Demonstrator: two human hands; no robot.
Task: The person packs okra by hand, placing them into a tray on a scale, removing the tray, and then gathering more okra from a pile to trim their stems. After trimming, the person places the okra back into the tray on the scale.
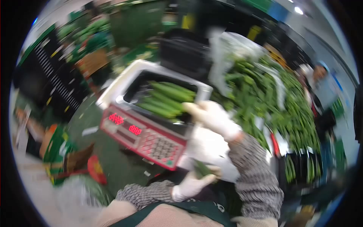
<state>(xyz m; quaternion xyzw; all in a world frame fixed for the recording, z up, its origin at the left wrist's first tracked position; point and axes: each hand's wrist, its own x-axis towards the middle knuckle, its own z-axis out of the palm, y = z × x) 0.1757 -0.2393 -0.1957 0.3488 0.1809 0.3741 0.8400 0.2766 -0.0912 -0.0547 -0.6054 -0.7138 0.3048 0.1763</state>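
My right hand (213, 118), in a white glove, reaches over a black tray (130, 92) on the scale's white platform. Its fingers are closed at the right-hand ends of long green vegetable stalks (166, 99) lying side by side in that tray; blur hides the exact grip. Close to my body, my left hand (193, 184), also gloved in white, is closed around a short dark green vegetable piece (203, 169). Between my hands and to the left is the red scale (141, 138), with lit red digits and a keypad.
A large heap of green vegetables (264, 85), partly in clear plastic, fills the right side. A red-handled tool (275, 144) lies before it, near black trays holding stalks (300, 168). Black trays (185, 53) are stacked behind the scale. A person (317, 77) stands far right.
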